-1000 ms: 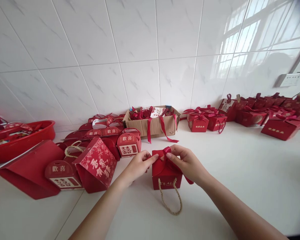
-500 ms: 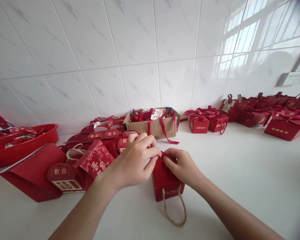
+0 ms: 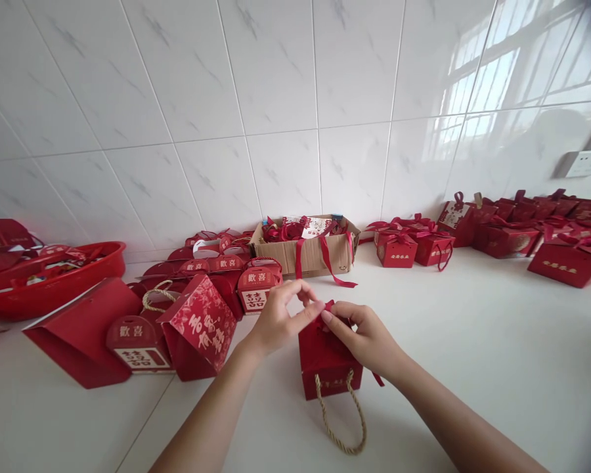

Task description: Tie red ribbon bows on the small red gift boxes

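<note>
A red gift box [image 3: 328, 364] with a gold rope handle [image 3: 342, 443] hanging at its near side stands on the white table. At its top edge, my right hand [image 3: 367, 332] pinches a red ribbon [image 3: 329, 306] between thumb and fingers. My left hand [image 3: 288, 315] meets it from the left, thumb and fingertips closed at the same ribbon. A ribbon end [image 3: 378, 379] shows below my right hand, beside the box. The fingers hide most of the ribbon where it crosses the box top.
Left of my hands stand several red boxes [image 3: 197, 328] and a red basin [image 3: 54, 282]. A cardboard box [image 3: 320, 256] of ribbons and cards sits by the tiled wall. Ribbon-tied red boxes [image 3: 396, 249] line the back right.
My left hand has shifted a little, its fingers now more bent and raised. A ribbon end has come into view right of the box. The whole view has swung slightly left.
</note>
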The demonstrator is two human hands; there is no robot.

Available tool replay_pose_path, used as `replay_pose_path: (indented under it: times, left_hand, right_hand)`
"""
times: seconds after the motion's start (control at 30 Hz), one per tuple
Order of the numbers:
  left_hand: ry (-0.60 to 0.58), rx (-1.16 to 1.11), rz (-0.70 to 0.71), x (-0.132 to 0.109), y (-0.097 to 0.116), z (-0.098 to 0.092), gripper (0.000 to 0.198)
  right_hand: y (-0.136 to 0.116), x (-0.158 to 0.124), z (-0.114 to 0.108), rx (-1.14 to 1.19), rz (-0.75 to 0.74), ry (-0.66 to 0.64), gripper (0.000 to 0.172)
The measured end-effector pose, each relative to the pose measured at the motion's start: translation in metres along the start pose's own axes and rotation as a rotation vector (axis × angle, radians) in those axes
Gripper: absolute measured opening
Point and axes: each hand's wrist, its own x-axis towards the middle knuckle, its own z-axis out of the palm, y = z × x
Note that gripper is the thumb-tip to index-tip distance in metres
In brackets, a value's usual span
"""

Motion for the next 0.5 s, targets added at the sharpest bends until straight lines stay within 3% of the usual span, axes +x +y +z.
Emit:
replay_pose_path:
  times: [0.13, 0.27, 0.37, 0.5]
  left_hand:
    - [-0.06, -0.068, -0.039, -0.01, -0.003, 0.0, 0.021]
    - [-0.084, -0.128, -0.058, -0.01, -0.01, 0.0, 0.018]
    - [-0.146, -0.156, -0.074, -0.011, -0.013, 0.001, 0.015]
    - [-0.152, -0.154, -0.059, -0.012, -0.013, 0.002, 0.011]
  right_hand:
    - [0.002, -0.001, 0.001, -0.001, 0.024, 0.043, 0.035]
    - [0.005, -0.002, 0.002, 0.071, 0.082, 0.146, 0.024]
    - [0.008, -0.003, 0.003, 0.111, 0.066, 0.193, 0.027]
    - [0.007, -0.003, 0.002, -0.022, 0.026, 0.208, 0.019]
